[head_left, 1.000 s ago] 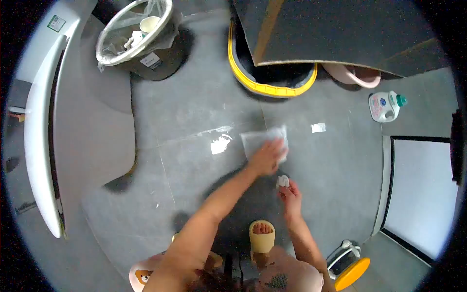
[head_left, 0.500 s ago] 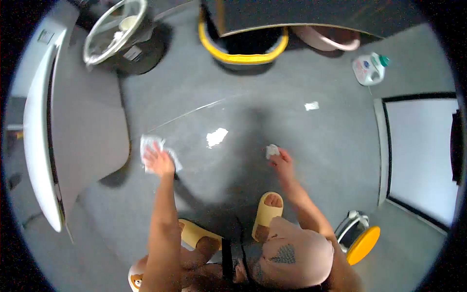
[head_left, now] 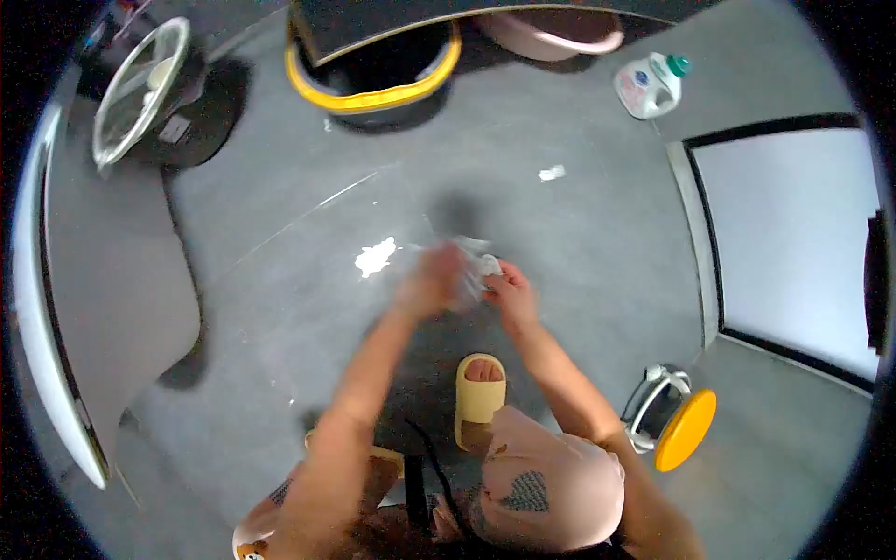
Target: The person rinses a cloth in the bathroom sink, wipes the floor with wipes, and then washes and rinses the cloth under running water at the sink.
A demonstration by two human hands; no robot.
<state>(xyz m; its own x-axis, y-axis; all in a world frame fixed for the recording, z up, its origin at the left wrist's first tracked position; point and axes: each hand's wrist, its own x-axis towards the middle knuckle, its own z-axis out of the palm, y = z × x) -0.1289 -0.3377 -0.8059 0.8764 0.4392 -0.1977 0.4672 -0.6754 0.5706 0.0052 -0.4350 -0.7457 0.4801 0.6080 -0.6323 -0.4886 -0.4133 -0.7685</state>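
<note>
Grey floor (head_left: 280,322) stretched before the yellow-rimmed bin (head_left: 378,98). Before the bin's right end showed the left hand (head_left: 432,282), blurred, its grip impossible to tell, the right hand (head_left: 512,294), and a thin, smeared sheet (head_left: 474,246). A white patch (head_left: 376,258) lay straight before the bin. The right grip pinched a crumpled wad (head_left: 489,267).

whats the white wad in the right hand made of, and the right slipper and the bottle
White wad in the right hand: perhaps tissue or thin cloth, matte; it looks soft and lumpy.
Right slipper: likely foam or rubber, matte, with a thick, smooth strap.
Bottle: most likely plastic, opaque white, with a handle opening moulded in.
</note>
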